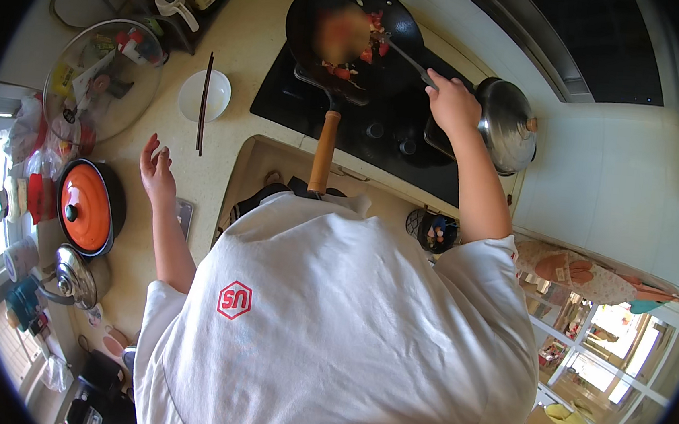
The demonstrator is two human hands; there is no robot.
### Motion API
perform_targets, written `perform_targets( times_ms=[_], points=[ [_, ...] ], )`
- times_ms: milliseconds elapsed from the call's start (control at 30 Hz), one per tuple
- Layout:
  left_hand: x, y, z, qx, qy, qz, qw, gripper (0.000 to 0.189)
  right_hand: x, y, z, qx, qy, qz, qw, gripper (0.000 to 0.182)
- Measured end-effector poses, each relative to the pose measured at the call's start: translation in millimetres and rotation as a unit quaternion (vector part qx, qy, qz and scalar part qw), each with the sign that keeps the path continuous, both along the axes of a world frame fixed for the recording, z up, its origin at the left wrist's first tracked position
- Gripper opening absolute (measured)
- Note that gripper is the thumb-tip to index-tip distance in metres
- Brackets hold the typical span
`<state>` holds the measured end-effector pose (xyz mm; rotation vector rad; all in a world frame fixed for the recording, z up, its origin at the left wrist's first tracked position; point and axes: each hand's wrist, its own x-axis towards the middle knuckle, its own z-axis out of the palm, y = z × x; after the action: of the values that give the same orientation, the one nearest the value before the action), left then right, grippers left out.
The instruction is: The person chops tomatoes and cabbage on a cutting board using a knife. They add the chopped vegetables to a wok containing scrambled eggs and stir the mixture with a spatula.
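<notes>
My right hand (455, 104) grips the handle of a spatula or similar cooking tool (406, 57), whose head is down in a black wok (302, 12) on the stove. Red, tomato-like pieces (366, 54) lie in the wok, partly behind a blurred patch. The wok's wooden handle (323, 153) points towards my body, and neither hand is on it. My left hand (159, 175) is raised over the counter with its fingers apart and nothing in them. Near it, dark chopsticks (204, 103) rest across a white bowl (185, 94).
A glass lid (139, 82) stands at the left, above an oval pot with an orange lid (86, 208) and a steel kettle (76, 277). At the right, a lidded steel pan (501, 126) sits on the black cooktop (300, 108). A range hood (530, 35) hangs above.
</notes>
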<state>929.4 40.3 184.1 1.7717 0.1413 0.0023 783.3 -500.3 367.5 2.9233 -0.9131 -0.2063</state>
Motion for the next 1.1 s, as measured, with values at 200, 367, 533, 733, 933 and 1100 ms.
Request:
perform_targets(
  times_ms=[200,367,533,733,933,1100],
  points=[
    [-10.6,0.3,-3.9,0.004,0.015,-0.013,1.0,0.04,13.9,4.6,-36.9,-0.022,-0.054,0.008,0.998,0.041],
    [-11.9,-1.7,0.3,0.0,0.007,-0.024,1.0,0.04,4.4,8.4,-25.8,0.013,0.008,0.033,0.999,0.041],
    [-12.9,3.5,10.7,-0.002,0.004,-0.007,1.0,0.039,-20.9,9.0,87.0,0.014,0.058,0.034,0.998,0.039],
    [-6.3,15.3,-7.3,0.0,0.02,-0.018,1.0,0.039,-25.0,32.1,56.8,0.015,0.106,0.032,0.994,0.041],
    [7.7,-3.7,0.9,0.015,-0.007,-0.058,0.998,0.038,10.4,-25.6,-60.6,0.185,-0.117,-0.032,0.975,0.043],
    [4.8,12.0,4.7,0.048,-0.039,-0.043,0.997,0.038,3.7,-40.8,-4.8,0.465,-0.148,-0.197,0.85,0.044]
  ],
)
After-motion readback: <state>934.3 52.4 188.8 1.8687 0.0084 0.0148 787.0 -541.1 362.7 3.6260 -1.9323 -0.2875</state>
